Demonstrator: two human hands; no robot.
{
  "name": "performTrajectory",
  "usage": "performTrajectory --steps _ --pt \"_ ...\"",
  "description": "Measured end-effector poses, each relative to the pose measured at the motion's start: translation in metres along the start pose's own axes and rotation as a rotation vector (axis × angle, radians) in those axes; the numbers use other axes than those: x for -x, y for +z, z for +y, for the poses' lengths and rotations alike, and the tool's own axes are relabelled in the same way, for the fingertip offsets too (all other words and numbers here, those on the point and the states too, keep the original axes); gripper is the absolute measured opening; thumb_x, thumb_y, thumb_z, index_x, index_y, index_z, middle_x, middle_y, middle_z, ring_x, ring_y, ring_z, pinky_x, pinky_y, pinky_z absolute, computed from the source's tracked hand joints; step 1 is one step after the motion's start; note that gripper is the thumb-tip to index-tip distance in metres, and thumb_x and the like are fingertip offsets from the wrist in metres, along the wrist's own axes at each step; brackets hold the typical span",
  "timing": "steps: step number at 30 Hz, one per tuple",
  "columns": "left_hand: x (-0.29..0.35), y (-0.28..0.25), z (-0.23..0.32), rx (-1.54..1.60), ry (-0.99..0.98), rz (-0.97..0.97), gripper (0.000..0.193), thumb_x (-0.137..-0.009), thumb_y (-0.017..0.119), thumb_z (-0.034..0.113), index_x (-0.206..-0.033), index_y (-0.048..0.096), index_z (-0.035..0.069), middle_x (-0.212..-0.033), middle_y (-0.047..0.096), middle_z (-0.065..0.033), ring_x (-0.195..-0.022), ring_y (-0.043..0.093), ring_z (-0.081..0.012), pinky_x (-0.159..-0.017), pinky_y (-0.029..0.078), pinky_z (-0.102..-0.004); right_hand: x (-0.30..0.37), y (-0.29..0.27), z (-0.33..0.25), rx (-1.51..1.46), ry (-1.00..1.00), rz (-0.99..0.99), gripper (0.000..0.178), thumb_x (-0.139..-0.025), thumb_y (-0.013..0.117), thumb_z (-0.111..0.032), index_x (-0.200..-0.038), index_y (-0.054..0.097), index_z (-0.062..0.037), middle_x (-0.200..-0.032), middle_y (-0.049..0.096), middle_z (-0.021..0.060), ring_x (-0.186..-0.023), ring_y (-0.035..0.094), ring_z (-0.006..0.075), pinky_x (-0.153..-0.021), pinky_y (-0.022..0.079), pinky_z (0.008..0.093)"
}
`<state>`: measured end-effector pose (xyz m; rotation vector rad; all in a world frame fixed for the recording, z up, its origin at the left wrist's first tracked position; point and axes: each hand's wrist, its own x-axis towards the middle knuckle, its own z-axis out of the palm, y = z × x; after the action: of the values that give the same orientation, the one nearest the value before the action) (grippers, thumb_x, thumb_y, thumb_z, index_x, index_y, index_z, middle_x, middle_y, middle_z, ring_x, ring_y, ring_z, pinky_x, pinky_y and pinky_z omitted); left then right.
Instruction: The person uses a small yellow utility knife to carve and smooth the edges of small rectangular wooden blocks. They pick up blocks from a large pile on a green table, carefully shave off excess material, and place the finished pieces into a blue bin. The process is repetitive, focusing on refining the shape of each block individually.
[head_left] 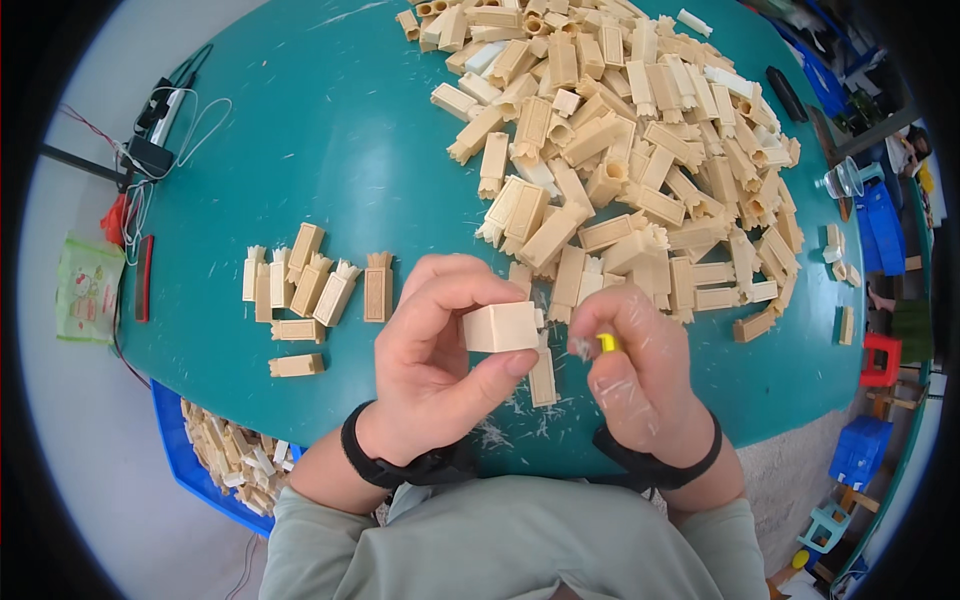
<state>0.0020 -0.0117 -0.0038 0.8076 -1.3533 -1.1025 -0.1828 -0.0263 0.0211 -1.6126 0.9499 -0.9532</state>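
Note:
My left hand point(435, 350) is closed on a beige rectangular plastic piece point(500, 327), gripped between thumb and fingers with a plain end turned up. Just to its right, my right hand point(640, 370) is closed around a small yellow tool point(607, 342); only a short curved bit of it shows, so its kind is hidden. Whitish shavings cling to that thumb and fingers. The two hands are apart. Below the held piece, another beige piece point(542, 378) lies on the green table point(330, 130) among scattered thin shavings.
A large heap of beige pieces point(600, 140) covers the far right of the table. Several similar pieces point(310, 285) lie at left. A blue bin point(180, 450) of pieces stands below the table's left edge. Power strip and cables point(155, 130) sit far left; a clear cup point(845, 178) stands at right.

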Motion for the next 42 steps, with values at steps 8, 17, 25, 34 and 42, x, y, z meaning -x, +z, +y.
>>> performTrajectory --steps 8,17,25,34,42 --pt "0.001 0.002 -0.004 0.006 0.101 0.013 0.042 -0.068 0.07 -0.004 -0.102 0.047 0.003 -0.098 0.049 -0.0096 -0.087 0.051 -0.0162 -0.075 0.042 -0.0269 0.0 0.005 0.007 0.214 -0.141 -0.028 0.03 -0.08 0.064 -0.03 -0.074 0.054 -0.0023 -0.064 0.052 0.0113 -0.049 0.051 0.0256 -0.044 0.04 0.0309" --pt "0.001 0.0 -0.002 -0.016 0.091 -0.027 0.039 -0.068 0.071 -0.002 -0.1 0.049 0.002 -0.099 0.05 -0.0106 -0.087 0.051 -0.0166 -0.074 0.042 -0.0267 -0.003 0.0 0.007 0.33 -0.187 -0.081 0.033 -0.077 0.067 -0.032 -0.071 0.052 -0.0036 -0.06 0.05 0.009 -0.047 0.049 0.0246 -0.042 0.037 0.031" --pt "0.0 -0.001 0.003 -0.041 0.025 -0.071 0.036 -0.069 0.072 0.0 -0.098 0.051 0.001 -0.094 0.052 -0.0092 -0.084 0.051 -0.0162 -0.072 0.042 -0.0263 -0.007 -0.005 0.01 0.398 -0.284 -0.038 0.031 -0.073 0.071 -0.031 -0.069 0.052 -0.0059 -0.059 0.048 0.0065 -0.046 0.048 0.0229 -0.04 0.035 0.0299" --pt "-0.005 -0.003 0.006 -0.001 0.017 -0.257 0.035 -0.068 0.075 0.008 -0.092 0.05 0.004 -0.088 0.055 -0.0092 -0.081 0.054 -0.0167 -0.069 0.043 -0.0268 -0.009 -0.005 0.02 0.447 -0.242 0.125 0.032 -0.076 0.069 -0.031 -0.07 0.053 -0.0037 -0.06 0.049 0.0089 -0.05 0.048 0.0263 -0.044 0.038 0.0319" --pt "-0.005 0.0 0.008 0.03 -0.162 -0.112 0.046 -0.077 0.068 0.01 -0.117 0.048 -0.003 -0.111 0.048 -0.0107 -0.093 0.05 -0.0172 -0.079 0.042 -0.0266 -0.006 -0.008 0.007 0.164 -0.002 0.035 0.022 -0.082 0.062 -0.023 -0.078 0.054 -0.0025 -0.064 0.051 0.0114 -0.054 0.051 0.0256 -0.049 0.041 0.0314"
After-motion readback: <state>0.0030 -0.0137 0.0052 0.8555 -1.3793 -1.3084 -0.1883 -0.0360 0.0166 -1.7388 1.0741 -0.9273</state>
